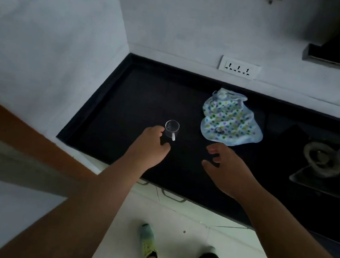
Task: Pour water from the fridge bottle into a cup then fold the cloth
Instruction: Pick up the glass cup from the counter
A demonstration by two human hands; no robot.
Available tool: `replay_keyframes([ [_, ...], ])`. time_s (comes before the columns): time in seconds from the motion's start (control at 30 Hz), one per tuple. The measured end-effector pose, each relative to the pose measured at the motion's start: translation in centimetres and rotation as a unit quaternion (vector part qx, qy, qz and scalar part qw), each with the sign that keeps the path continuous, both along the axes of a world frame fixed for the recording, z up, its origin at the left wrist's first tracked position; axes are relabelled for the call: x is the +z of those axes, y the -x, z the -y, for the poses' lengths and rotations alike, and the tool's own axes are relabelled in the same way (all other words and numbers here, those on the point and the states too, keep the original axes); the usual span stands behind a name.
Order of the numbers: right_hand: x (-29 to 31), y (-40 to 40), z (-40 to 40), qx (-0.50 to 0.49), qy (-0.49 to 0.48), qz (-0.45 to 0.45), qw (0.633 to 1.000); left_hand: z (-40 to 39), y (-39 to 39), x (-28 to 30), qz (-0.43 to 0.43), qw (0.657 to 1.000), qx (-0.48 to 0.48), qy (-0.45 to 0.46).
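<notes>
A small clear glass cup (172, 127) with a handle stands upright on the black counter (137, 102). My left hand (151, 146) hovers just in front and left of it, fingers loosely curled, holding nothing; whether a fingertip touches the cup I cannot tell. A crumpled white cloth (229, 120) with coloured dots and a blue border lies to the right of the cup. My right hand (223, 165) floats below the cloth, fingers relaxed and spread, empty. No bottle is in view.
A gas burner (321, 162) sits on the counter at the right. A socket plate (238, 68) is on the back wall, and a wall closes off the counter's left side. Drawer handles (173, 196) show under the counter's front edge. My feet stand on the white floor.
</notes>
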State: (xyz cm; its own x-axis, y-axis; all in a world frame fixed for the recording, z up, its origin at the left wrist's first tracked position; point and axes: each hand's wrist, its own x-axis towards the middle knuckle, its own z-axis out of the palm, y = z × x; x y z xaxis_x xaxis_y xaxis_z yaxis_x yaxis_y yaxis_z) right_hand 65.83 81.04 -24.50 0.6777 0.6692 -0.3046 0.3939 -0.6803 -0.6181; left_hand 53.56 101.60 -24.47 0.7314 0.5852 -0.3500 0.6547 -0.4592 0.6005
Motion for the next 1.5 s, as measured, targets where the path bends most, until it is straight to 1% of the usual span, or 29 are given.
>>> replay_keyframes([
  [0.23, -2.7, -2.6, -5.7, -0.04, -0.002, -0.056, 0.998, -4.9, -5.5, -5.5, -0.061, 0.997, 0.041, 0.032],
  [0.33, -3.7, -3.5, -7.1, -0.043, 0.001, -0.068, 0.997, -5.4, -7.0, -7.3, -0.073, 0.996, 0.047, 0.023],
  [0.53, -4.8, -4.8, -8.7, -0.032, 0.02, -0.094, 0.995, -5.1, -9.8, -9.0, -0.091, 0.995, 0.033, 0.019],
  [0.73, -4.8, -5.6, -8.6, -0.025, 0.026, -0.098, 0.995, -4.4, -11.4, -10.4, -0.1, 0.994, 0.037, 0.008],
  [0.83, -4.7, -6.1, -8.3, -0.033, 0.025, -0.104, 0.994, -4.1, -11.6, -10.9, -0.115, 0.993, 0.038, 0.01],
  [0.9, -4.5, -6.4, -8.0, -0.045, 0.02, -0.108, 0.993, -3.9, -11.5, -11.3, -0.109, 0.993, 0.044, 0.013],
  [0.97, -4.4, -6.5, -7.7, -0.051, 0.021, -0.107, 0.993, -3.8, -11.2, -11.4, -0.089, 0.995, 0.045, -0.01],
  [1.07, -4.4, -6.7, -7.2, -0.049, 0.02, -0.103, 0.993, -4.0, -10.7, -11.5, -0.072, 0.994, 0.035, -0.075],
  [1.13, -4.5, -6.8, -7.0, -0.046, 0.022, -0.104, 0.993, -4.1, -10.5, -11.7, -0.068, 0.991, 0.055, -0.102],
  [1.2, -4.5, -6.9, -6.9, -0.043, 0.026, -0.109, 0.993, -4.3, -10.8, -12.0, -0.058, 0.99, 0.1, -0.08],
  [1.27, -4.7, -6.9, -6.9, -0.035, 0.032, -0.112, 0.993, -4.8, -11.4, -12.1, -0.067, 0.989, 0.135, -0.004],
  [1.33, -5.1, -7.0, -7.0, -0.03, 0.036, -0.119, 0.992, -5.3, -12.1, -12.2, -0.098, 0.986, 0.129, 0.043],
  [1.5, -5.0, -7.3, -7.0, -0.027, 0.045, -0.137, 0.989, -5.2, -12.2, -12.9, -0.085, 0.99, 0.113, 0.029],
])
